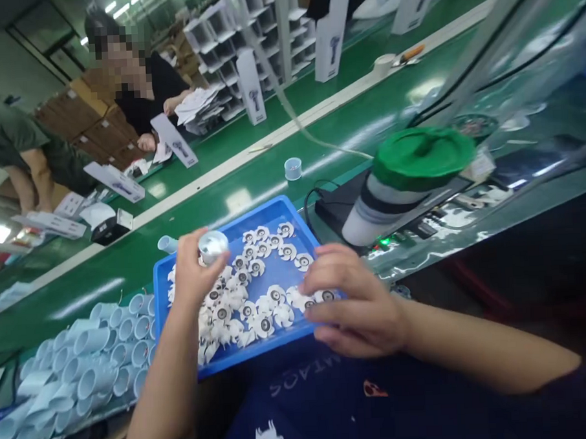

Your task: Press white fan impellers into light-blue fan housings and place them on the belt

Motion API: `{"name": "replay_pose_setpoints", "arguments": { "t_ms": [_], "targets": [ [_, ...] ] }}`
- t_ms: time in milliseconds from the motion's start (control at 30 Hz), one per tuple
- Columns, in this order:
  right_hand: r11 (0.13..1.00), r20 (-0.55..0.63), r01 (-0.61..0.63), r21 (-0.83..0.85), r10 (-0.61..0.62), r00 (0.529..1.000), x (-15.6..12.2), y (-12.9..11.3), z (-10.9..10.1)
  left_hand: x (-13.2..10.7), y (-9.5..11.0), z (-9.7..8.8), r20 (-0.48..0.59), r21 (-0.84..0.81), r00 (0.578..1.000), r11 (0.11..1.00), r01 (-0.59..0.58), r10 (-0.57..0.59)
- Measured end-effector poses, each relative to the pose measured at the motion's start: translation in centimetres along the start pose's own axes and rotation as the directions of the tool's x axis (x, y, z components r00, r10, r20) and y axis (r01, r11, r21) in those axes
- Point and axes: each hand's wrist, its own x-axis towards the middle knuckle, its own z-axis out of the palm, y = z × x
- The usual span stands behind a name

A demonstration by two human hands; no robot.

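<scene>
My left hand (192, 272) is raised over the blue plastic tray (273, 218), with its fingers shut around a small shiny silver cylinder (213, 247). The tray holds several white bladed fan rotors (262, 298) with metal centres, heaped loosely. My right hand (355, 301) lies at the tray's right edge, its fingertips on a white rotor (324, 296). Whether those fingers grip that rotor is hidden. To the left of the tray is a heap of pale blue plastic tubes (90, 364), lying on their sides.
A green conveyor belt (186, 230) with a white rail runs behind the tray. A green-topped padded cylinder (412, 175) stands on a black device to the right. Beyond, a co-worker (151, 90) handles white printed cards near stacked cardboard boxes.
</scene>
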Motion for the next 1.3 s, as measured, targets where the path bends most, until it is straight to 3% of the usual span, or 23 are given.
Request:
{"name": "replay_pose_setpoints", "arguments": {
  "t_ms": [33,133,233,333,433,533,600,700,800,900,967,1000,1067,1167,1233,1300],
  "targets": [
    [0.999,0.000,0.039,0.002,-0.039,0.999,-0.3,-0.1,-0.3,2.5,-1.4,0.7,-0.016,-0.008,0.995,0.995,0.095,-0.095],
    [0.990,-0.056,0.107,-0.086,-0.112,0.992,-1.6,-0.4,-1.7,9.4,-4.7,2.9,0.068,0.024,0.986,0.988,0.152,-0.153],
    [0.977,-0.221,-0.022,-0.210,-0.026,0.975,-3.9,-0.5,-4.5,14.4,-5.0,5.3,0.236,0.053,0.963,0.991,0.120,-0.129],
    [0.940,-0.383,-0.237,-0.245,0.131,0.915,-6.1,0.0,-6.9,17.9,-1.0,9.6,0.322,0.065,0.944,0.997,0.052,-0.070],
    [0.898,-0.458,-0.406,-0.168,0.293,0.839,-7.3,1.8,-7.3,20.4,6.0,15.9,0.394,0.071,0.919,0.997,-0.016,-0.013],
    [0.845,-0.387,-0.526,-0.096,0.455,0.802,-7.4,3.9,-6.2,21.5,12.2,21.0,0.469,0.109,0.882,0.994,-0.014,-0.039],
    [0.822,-0.287,-0.565,-0.074,0.525,0.801,-7.3,5.0,-5.4,21.6,14.1,22.1,0.493,0.136,0.867,0.991,0.000,-0.067],
    [0.823,-0.199,-0.568,-0.018,0.554,0.809,-7.3,5.7,-4.6,21.0,13.6,19.7,0.468,0.124,0.881,0.992,0.011,-0.068],
    [0.827,-0.227,-0.549,0.125,0.562,0.795,-7.9,6.0,-4.2,18.3,10.2,13.7,0.359,0.042,0.932,0.998,0.036,-0.049],
    [0.748,-0.205,-0.575,0.332,0.652,0.730,-8.2,6.3,-4.0,11.8,6.3,6.2,0.223,-0.020,0.965,0.989,0.145,-0.137],
    [0.621,-0.146,-0.573,0.535,0.736,0.661,-7.1,6.5,-4.2,5.7,4.9,2.1,0.172,-0.124,0.965,0.967,0.222,-0.199],
    [0.538,-0.099,-0.553,0.637,0.768,0.633,-6.0,6.4,-4.3,2.6,4.8,0.7,0.168,-0.273,0.965,0.931,0.243,-0.202],
    [0.367,0.021,-0.510,0.778,0.795,0.606,-3.0,5.9,-4.5,-2.9,5.3,-0.8,0.191,-0.395,0.965,0.886,0.244,-0.180],
    [0.091,0.226,-0.462,0.882,0.780,0.584,2.5,3.9,-3.6,-8.3,7.3,-0.3,0.250,-0.357,0.967,0.924,0.135,-0.045],
    [-0.066,0.334,-0.411,0.909,0.705,0.626,5.6,2.4,-1.9,-9.9,8.5,0.6,0.221,-0.387,0.973,0.922,0.025,0.067],
    [-0.132,0.370,-0.374,0.918,0.624,0.688,7.7,1.1,0.2,-10.6,9.4,1.4,0.141,-0.451,0.983,0.891,-0.045,0.120]
  ]
}}
